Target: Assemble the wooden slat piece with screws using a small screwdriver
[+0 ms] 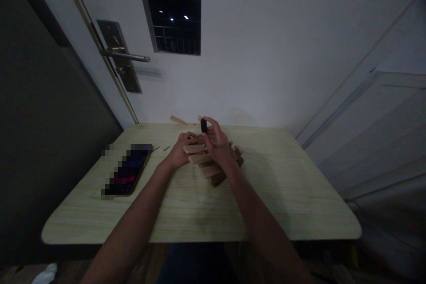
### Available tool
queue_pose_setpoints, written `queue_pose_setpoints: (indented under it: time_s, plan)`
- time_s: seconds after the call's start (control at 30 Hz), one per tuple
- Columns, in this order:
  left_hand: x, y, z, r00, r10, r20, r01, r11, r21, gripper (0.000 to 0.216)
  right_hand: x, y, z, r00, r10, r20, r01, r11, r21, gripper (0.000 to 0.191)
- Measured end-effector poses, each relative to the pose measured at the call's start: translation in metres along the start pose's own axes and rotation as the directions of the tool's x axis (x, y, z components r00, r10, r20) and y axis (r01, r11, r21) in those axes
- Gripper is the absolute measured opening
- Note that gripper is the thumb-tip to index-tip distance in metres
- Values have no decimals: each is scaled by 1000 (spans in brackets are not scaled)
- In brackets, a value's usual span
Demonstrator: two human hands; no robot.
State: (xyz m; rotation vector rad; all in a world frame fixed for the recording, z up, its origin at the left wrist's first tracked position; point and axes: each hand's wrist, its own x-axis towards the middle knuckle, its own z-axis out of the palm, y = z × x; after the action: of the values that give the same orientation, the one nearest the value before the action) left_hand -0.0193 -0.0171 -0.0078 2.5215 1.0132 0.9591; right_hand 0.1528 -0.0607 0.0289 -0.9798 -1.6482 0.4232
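Note:
A small wooden frame of pale parallel slats point(210, 171) sits tilted on the table, its near lower edge darker. At its left side is my left hand point(180, 151), fingers curled over the far slats and closed on the frame. My right hand point(219, 144) is above the frame, partly covering it. Between its thumb and index finger it pinches a small black upright piece point(203, 125), whose kind I cannot make out. Whatever lies below that piece is hidden by my fingers.
A loose pale wood strip point(179, 120) lies at the table's back edge by the white door. On the left are a screw point(167, 148) and a partly pixelated phone point(133, 173). A door handle point(126, 56) juts out above the wooden table point(299, 204).

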Motion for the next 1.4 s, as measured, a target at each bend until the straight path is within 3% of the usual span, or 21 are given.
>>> queue_pose_setpoints:
  time_s: [0.67,0.9,1.17,1.4]
  plan:
    - [0,11,-4,999,-36,24,36,999,-6,36,-2,2,2,1000,-12,-2,12,1000,4,46]
    - [1,10,-3,1000,6,24,-6,1000,-14,33,-3,-1,1,999,-31,-27,30,999,-38,48]
    - [0,8,-3,999,-2,32,3,1000,-8,33,-2,7,3,999,40,-26,-39,999,13,46]
    - [0,10,-5,1000,-2,18,2,1000,12,39,-2,3,3,999,-37,19,38,999,-13,48]
